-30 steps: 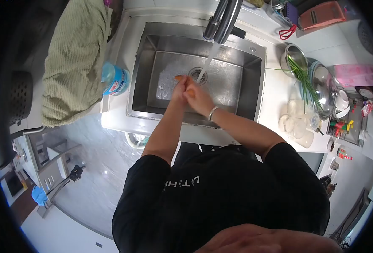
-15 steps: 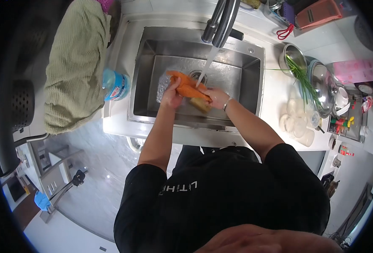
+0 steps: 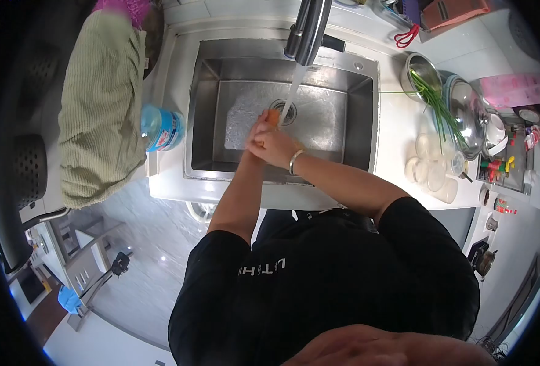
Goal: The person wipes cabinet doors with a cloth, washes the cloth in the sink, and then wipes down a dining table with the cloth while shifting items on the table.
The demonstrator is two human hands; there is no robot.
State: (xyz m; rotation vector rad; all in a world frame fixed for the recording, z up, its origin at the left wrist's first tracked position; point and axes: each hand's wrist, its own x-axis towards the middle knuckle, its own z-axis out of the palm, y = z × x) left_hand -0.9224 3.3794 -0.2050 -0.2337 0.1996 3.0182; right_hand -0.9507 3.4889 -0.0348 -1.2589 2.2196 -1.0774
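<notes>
Over the metal sink (image 3: 206, 110), both my hands are closed and pressed together around a bunched orange cloth (image 3: 274, 116). Only a small orange part shows above the fingers; the rest is hidden. My left hand (image 3: 256, 134) wraps it from the left. Crossing over the left one, my right hand (image 3: 276, 148) has a bracelet (image 3: 295, 161) at its wrist. A stream of water (image 3: 295, 85) falls from the black faucet (image 3: 306, 36) just right of the cloth, near the drain (image 3: 287, 111).
A blue-labelled bottle (image 3: 163, 129) stands left of the sink, beside a green ribbed cloth cover (image 3: 102, 104). On the right counter are a metal bowl (image 3: 411, 76) with green onions (image 3: 438, 110), a glass-lidded pot (image 3: 468, 116) and several pale round items (image 3: 428, 165).
The orange cloth was spread out between my hands under the water; now it is bunched up. My right hand has moved left, onto my left hand.
</notes>
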